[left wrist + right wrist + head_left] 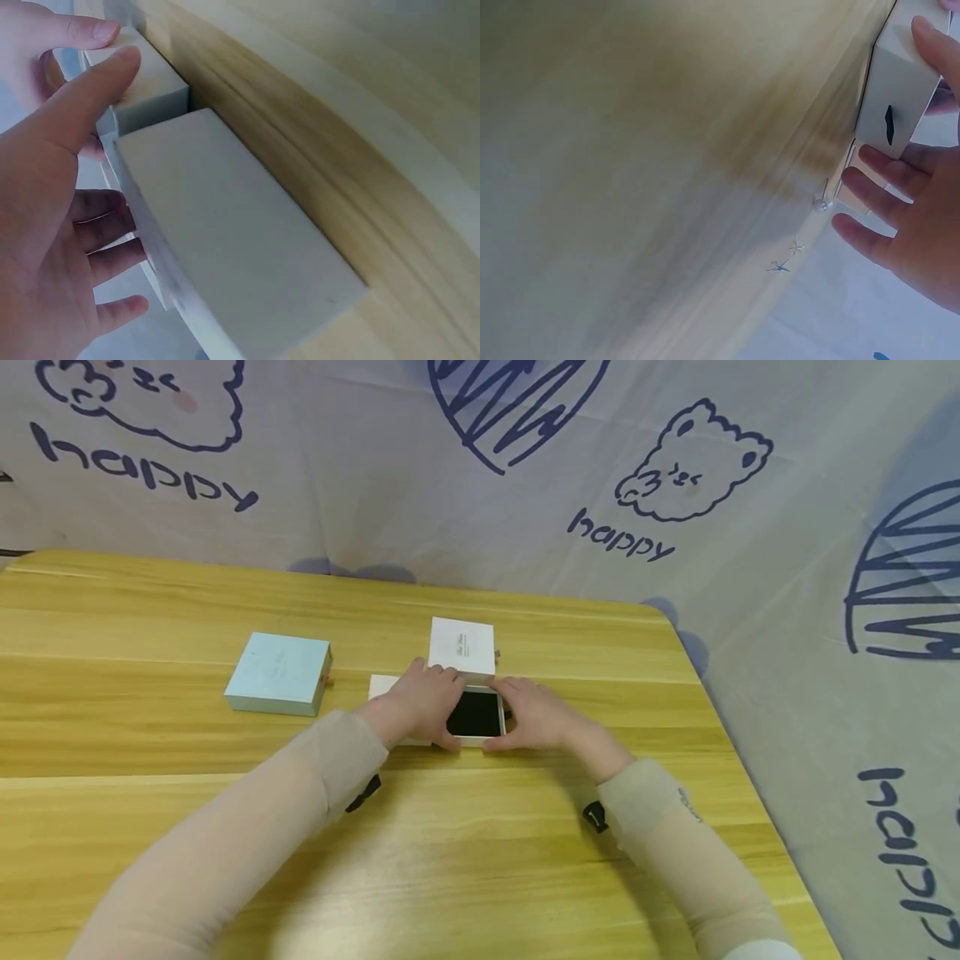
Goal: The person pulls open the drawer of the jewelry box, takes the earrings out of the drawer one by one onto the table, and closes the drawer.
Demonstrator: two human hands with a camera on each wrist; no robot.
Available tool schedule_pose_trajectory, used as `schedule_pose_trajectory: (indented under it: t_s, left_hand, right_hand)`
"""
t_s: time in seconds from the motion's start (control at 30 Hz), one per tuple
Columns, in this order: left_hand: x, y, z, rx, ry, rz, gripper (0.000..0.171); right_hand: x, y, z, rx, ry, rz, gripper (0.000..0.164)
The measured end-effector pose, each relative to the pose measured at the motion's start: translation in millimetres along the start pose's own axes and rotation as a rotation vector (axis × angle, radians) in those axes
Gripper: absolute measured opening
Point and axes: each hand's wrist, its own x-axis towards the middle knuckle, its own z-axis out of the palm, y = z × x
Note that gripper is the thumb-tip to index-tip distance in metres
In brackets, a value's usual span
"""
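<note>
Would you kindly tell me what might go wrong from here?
The printed white box stands just behind the open box, so a forward push might shift it. The left hand is close to the left white box and could nudge it. The right hand grips the open box's end; uneven pressure might skew it.

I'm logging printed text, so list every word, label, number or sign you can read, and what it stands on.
"happy": cloth, upper left.
"happy": cloth, right of centre.
"happ": cloth, right edge, cut off by the frame.
Too small to read: lettering on the rear white box.
Too faint: lettering on the blue box.
Too small: print on the right sleeve.
</note>
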Motion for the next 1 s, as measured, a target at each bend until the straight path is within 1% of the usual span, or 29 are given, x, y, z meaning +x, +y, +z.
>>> schedule_pose_trajectory:
  t_s: [0.2,0.23,0.3,0.37,0.43,0.5,0.57,0.7,0.83,1.0]
  left_hand:
    - [-18.2,-13.2,-4.2,-0.025,0.094,0.008,0.09]
    - [-21.4,-16.1,-5.3,-0.024,0.106,0.004,0.091]
    - [-27.3,-22.7,-7.0,-0.027,0.109,-0.013,0.095]
    - [-32.7,-28.7,-8.6,-0.023,0.078,-0.046,0.1]
    - [-37.0,-33.7,-9.3,-0.011,0.024,-0.082,0.102]
    - [-39.5,-37.3,-8.6,-0.008,-0.028,-0.108,0.1]
    - [-40.1,-39.2,-7.2,-0.021,-0.058,-0.125,0.095]
    - [-38.3,-39.8,-4.9,-0.073,-0.058,-0.156,0.086]
    - [-37.5,-37.0,-6.6,-0.107,-0.067,-0.18,0.086]
    - [-38.1,-32.6,-10.8,-0.177,-0.095,-0.206,0.085]
  right_hand:
    - [0.4,-2.3,0.0,-0.003,0.011,-0.001,0.095]
    - [0.6,-2.7,0.1,-0.004,0.013,-0.003,0.095]
    - [0.8,-3.1,0.4,-0.009,0.015,-0.008,0.096]
    - [0.7,-3.0,0.8,-0.007,0.013,-0.007,0.096]
    - [0.4,-2.6,1.1,-0.003,0.013,-0.006,0.097]
    - [-0.2,-2.1,1.2,0.005,0.015,-0.005,0.097]
    - [-0.5,-1.7,1.3,0.006,0.015,-0.007,0.097]
    - [-0.7,-0.5,0.1,0.006,0.008,-0.015,0.099]
    - [-1.1,1.6,-1.8,0.01,-0.007,-0.02,0.1]
    - [-1.8,3.3,-2.9,0.01,-0.008,-0.03,0.098]
